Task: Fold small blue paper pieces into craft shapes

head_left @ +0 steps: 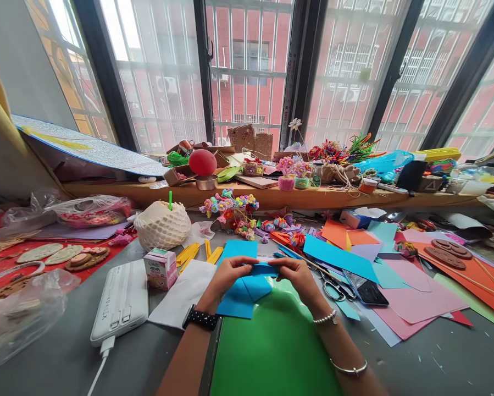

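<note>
Two-handed paper work at a desk. The left hand (235,270) and the right hand (293,275) grasp a small blue piece (265,270) between thumbs and fingertips, one at each end; neither is released. The piece lies directly between the hands, above a glossy green surface (271,352). Further blue sheets (235,301) lie below and just beside the left hand. The step appears to be folding or creasing; the next move would seem to call for level fingertips and even pressure, so that the edges meet squarely. Whether a crease is already pressed in cannot be told, as the fingers cover much of the piece.

Nearest the right hand, on its outer side, are scissors (334,288), with a phone (367,289) beyond them; no brand can be read on the phone.

Lettering: left of the left hand, a white power bank (121,301) carries dark characters along its face, too small to read surely. Between it and the hand, a small pink-and-white box (160,269) bears large characters that seem to begin "AD"; the rest is unclear. Far ahead of the hands, faint marks on the window frame (297,71) are illegible.
</note>
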### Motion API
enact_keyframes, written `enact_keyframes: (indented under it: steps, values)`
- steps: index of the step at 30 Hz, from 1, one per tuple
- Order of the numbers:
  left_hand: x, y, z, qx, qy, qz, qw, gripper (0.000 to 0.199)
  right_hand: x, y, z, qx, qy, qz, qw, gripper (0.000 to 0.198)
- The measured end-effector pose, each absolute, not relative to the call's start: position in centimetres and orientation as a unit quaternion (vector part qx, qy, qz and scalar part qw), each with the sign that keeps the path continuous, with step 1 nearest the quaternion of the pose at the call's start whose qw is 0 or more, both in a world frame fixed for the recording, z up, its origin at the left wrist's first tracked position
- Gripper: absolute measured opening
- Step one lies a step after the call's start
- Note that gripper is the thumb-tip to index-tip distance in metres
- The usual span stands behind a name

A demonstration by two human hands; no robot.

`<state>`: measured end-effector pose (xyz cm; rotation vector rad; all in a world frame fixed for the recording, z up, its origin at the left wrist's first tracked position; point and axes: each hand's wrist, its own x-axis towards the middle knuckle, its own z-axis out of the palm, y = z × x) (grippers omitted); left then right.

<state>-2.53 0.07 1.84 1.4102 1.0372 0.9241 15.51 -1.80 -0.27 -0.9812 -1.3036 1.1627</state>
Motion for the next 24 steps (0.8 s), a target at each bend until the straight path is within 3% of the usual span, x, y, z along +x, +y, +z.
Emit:
enact_keyframes:
  steps: [6,13,24]
  values:
    - [-1.73,-0.08,1.62,0.566,0.442,0.392,0.575,0.037,15.46,-1.83,-0.35,-0.418,-0.560,0.476,0.534,0.028]
    - [-1.65,0.05,1.33,0.569,0.467,0.381,0.559,0.034,15.49,-1.83,-0.39,-0.412,-0.591,0.473,0.507,0.024]
    - [-1.49,-0.04,1.28,0.640,0.461,0.381,0.482,0.028,15.20,-1.64,-0.58,-0.450,-0.620,0.443,0.466,0.035]
